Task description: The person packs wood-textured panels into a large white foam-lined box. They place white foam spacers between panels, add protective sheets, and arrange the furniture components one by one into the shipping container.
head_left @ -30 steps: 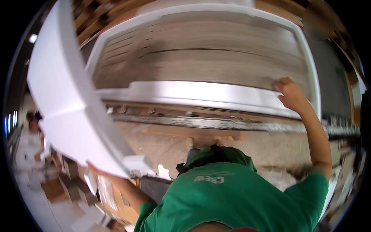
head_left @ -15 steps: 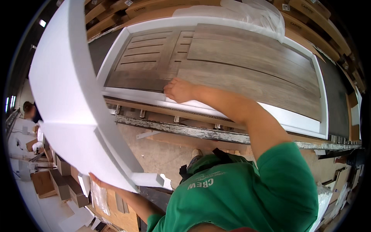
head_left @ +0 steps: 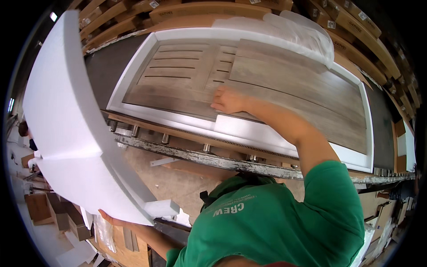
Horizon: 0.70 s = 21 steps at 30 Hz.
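My left hand (head_left: 109, 218) grips the lower edge of a tall white foam panel (head_left: 66, 111), held upright at my left; most of its fingers are hidden behind the foam. A short foam strip (head_left: 162, 208) juts from the panel's lower corner. My right hand (head_left: 227, 99) lies over the near part of a slatted grey-brown wood-grain panel (head_left: 164, 98), fingers loosely bent and a little blurred, with nothing visible in them. Plain wood-grain boards (head_left: 302, 84) lie on the right. Just below that hand is a white foam block (head_left: 249, 127) along the near side.
A white foam border (head_left: 131, 73) surrounds the boards, on cardboard over a roller conveyor with a worn metal rail (head_left: 209, 158). Crumpled clear wrap (head_left: 302, 38) lies at the far side. Stacked long cartons (head_left: 209, 11) stand behind. Open boxes (head_left: 58, 211) are at lower left.
The whole view has shifted. My right hand has moved from the near edge farther onto the wood-grain panel. My left hand still holds the foam panel upright.
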{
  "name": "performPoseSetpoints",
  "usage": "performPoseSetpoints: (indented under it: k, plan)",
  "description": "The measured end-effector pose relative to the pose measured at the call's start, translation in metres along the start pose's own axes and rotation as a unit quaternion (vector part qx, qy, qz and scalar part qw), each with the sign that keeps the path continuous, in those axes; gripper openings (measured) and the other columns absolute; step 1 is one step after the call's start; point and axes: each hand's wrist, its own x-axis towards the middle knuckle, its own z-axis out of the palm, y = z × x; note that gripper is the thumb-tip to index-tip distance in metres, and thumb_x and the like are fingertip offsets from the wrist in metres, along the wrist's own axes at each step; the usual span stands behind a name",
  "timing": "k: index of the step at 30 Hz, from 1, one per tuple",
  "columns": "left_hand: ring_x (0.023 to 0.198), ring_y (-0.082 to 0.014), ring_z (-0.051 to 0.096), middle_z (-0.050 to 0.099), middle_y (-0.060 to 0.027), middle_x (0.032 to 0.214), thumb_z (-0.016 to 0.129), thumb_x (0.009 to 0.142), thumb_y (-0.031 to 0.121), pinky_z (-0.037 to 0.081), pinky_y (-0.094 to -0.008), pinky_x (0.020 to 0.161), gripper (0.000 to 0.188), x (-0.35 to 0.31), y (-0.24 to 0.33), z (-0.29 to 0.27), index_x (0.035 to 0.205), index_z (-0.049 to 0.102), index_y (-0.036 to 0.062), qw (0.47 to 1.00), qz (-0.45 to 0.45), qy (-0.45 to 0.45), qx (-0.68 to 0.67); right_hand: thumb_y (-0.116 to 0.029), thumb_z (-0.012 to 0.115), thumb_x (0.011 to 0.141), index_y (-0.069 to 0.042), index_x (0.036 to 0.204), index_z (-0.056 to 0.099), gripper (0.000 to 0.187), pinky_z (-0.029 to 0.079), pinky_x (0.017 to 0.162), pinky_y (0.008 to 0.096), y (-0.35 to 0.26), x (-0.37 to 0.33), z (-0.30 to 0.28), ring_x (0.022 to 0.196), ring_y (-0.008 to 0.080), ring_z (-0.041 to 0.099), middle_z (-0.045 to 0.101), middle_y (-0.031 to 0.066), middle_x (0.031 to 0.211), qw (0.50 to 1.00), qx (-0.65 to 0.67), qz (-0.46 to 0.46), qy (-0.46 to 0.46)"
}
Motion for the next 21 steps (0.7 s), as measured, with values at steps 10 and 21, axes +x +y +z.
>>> performPoseSetpoints:
  k: [10, 21]
  plan:
    - [0.105, -0.0273, 0.039, 0.036, -0.0162, 0.118, 0.042, 0.076, 0.037, 0.032, -0.0361, 0.088, 0.058, -0.013, -0.042, 0.033, 0.119, 0.029, -0.0002, 0.989, 0.077, 0.110, 0.057, -0.022, 0.047, 0.077, -0.001, 0.066, 0.056, 0.025, 0.040, 0.070, 0.0359, 0.051, 0.001, -0.019, 0.075, 0.0279, 0.048, 0.054, 0.0123, 0.072, 0.995, 0.049, -0.018, 0.082]
    - [0.096, -0.0260, 0.046, 0.048, -0.0148, 0.106, 0.049, 0.074, 0.030, 0.038, -0.0352, 0.083, 0.049, 0.001, -0.042, 0.063, 0.110, 0.040, -0.0014, 0.974, 0.063, 0.201, 0.085, -0.025, 0.045, 0.080, 0.003, 0.056, 0.052, 0.038, 0.039, 0.060, 0.0380, 0.101, -0.006, -0.007, 0.061, 0.0303, 0.047, 0.050, 0.0182, 0.060, 0.994, -0.034, 0.101, 0.031]
